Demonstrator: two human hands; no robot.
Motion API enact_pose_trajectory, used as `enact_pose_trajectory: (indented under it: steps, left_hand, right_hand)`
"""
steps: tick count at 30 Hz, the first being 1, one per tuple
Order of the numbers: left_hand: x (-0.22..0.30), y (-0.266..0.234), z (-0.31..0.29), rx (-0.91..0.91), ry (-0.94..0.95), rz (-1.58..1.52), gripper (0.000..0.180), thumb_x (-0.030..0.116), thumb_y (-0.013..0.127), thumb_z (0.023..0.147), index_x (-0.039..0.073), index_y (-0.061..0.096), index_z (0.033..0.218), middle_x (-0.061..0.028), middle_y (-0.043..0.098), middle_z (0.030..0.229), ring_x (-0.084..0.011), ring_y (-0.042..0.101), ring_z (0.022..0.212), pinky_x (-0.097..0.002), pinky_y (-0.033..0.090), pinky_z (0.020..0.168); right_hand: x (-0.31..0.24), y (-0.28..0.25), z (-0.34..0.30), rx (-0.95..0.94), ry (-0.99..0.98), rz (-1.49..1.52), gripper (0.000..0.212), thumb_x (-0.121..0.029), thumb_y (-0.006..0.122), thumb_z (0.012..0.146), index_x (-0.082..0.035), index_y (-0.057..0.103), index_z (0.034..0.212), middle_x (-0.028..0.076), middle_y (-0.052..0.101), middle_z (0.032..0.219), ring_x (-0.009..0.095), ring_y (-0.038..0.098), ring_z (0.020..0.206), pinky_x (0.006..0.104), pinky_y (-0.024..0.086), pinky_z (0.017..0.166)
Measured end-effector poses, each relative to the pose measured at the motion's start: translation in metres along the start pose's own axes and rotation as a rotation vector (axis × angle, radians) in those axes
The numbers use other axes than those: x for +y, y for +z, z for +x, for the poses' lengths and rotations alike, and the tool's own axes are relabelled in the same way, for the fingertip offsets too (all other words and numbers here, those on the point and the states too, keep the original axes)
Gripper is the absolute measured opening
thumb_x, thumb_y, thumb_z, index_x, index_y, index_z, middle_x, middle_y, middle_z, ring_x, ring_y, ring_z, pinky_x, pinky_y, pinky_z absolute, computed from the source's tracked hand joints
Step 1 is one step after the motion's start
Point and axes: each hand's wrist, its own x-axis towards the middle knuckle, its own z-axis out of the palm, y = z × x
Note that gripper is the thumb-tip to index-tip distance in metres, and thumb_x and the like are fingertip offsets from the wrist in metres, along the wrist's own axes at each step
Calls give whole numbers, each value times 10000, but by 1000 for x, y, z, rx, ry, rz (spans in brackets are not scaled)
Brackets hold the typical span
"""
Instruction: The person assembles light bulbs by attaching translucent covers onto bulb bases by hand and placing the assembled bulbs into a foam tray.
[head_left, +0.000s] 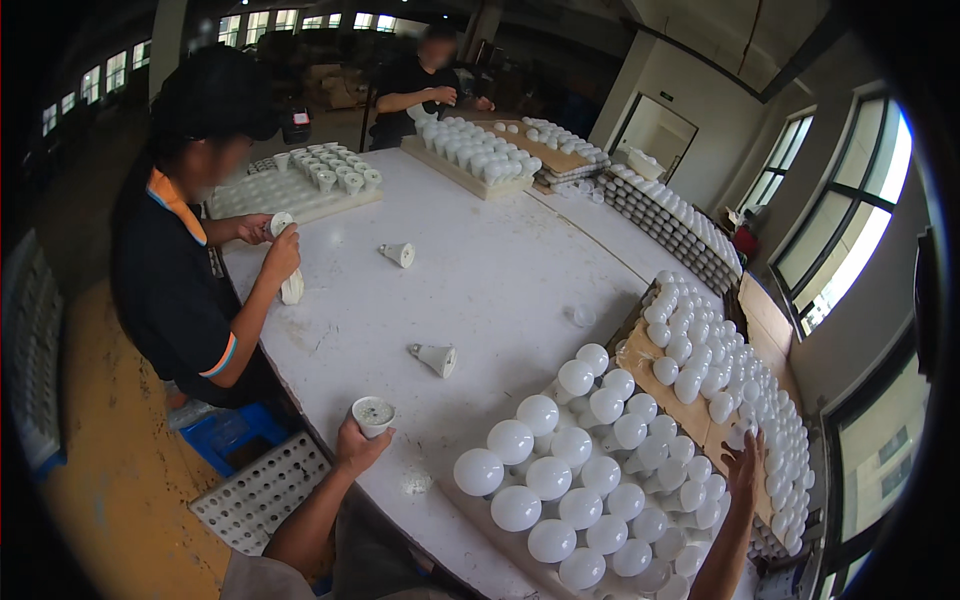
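Note:
My left hand (pixel 358 447) is closed around a white cone-shaped bulb housing (pixel 373 414), its round open end facing up with a board showing inside. The housing is at the table's near left edge. At the right, my right hand (pixel 743 466) reaches over with its fingers apart. Its fingertips are at a white globe cover (pixel 738 434) among many others on a brown cardboard sheet (pixel 648 364); whether they touch it I cannot tell. Between my arms stands a tray of bulbs with round white globes (pixel 549 478).
Two loose bulb housings (pixel 433 359) (pixel 400 254) lie on the white table (pixel 345 300). A co-worker (pixel 190 240) at left handles another housing beside a filled tray (pixel 290 190). Another person (pixel 415 90) stands at the far end. Stacked trays (pixel 672 225) line the right; a perforated tray (pixel 262 492) lies below.

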Motion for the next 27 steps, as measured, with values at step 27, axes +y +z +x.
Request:
enact_pose_trajectory:
  steps: [27]
  left_hand:
    - [13,0,-3,-29,139,315,418,185,754,654,17,590,1000,-145,663,935,-269,653,873,-366,508,771]
  right_hand:
    - [-19,49,-157,-48,-195,147,971,-333,846,619,-21,307,1363,165,545,1141,229,640,797,286,550,565]
